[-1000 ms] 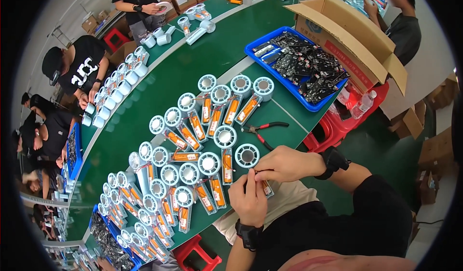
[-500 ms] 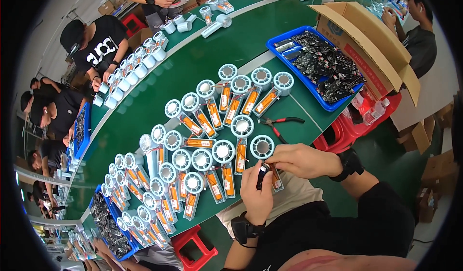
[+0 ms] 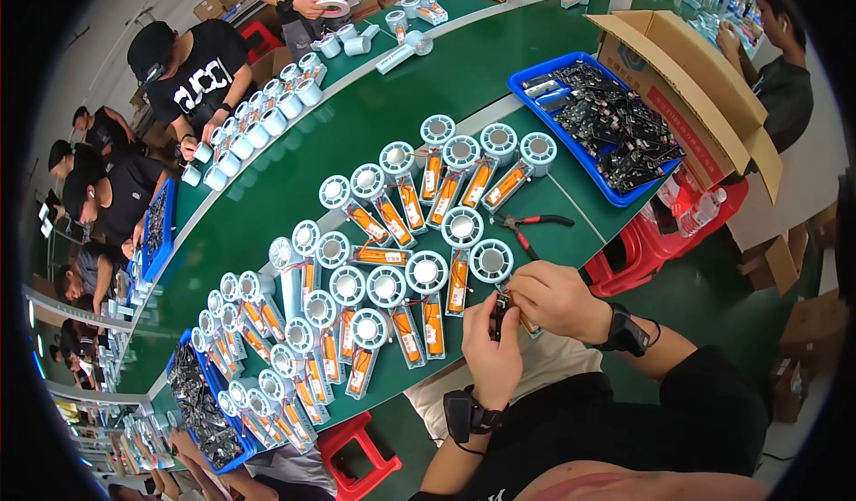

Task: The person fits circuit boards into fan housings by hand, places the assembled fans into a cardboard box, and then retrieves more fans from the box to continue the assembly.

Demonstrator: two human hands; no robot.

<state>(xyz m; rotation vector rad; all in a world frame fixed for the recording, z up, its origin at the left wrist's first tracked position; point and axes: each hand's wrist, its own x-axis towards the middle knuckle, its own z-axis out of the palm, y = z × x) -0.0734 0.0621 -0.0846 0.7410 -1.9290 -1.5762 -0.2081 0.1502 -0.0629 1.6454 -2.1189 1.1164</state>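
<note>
Between the thumb and fingers of my left hand [image 3: 492, 354] is a small black circuit board [image 3: 497, 319]. My right hand [image 3: 562, 301] is closed, its fingertips pinched at the board's upper end; what they grip is hidden. Just beyond the fingertips sits a light-blue device with a round, slotted head [image 3: 490, 261], its body mostly covered by my right hand. Left of it, several similar devices lie in rows on the green table [image 3: 357, 135], with orange batteries [image 3: 457, 283] and thin wires showing in their open handles. Red-handled pliers [image 3: 532, 222] lie beyond my right hand.
A blue tray [image 3: 615, 200] heaped with black circuit boards stands at the right, by an open cardboard box [image 3: 687, 91]. Another blue tray [image 3: 245, 452] is at lower left. Red stools [image 3: 357, 447] stand below the table edge. Co-workers sit across the table.
The whole view has shifted slightly. My right hand's fingertips have come down from beside the round head to the board's upper end. My left hand still holds the board.
</note>
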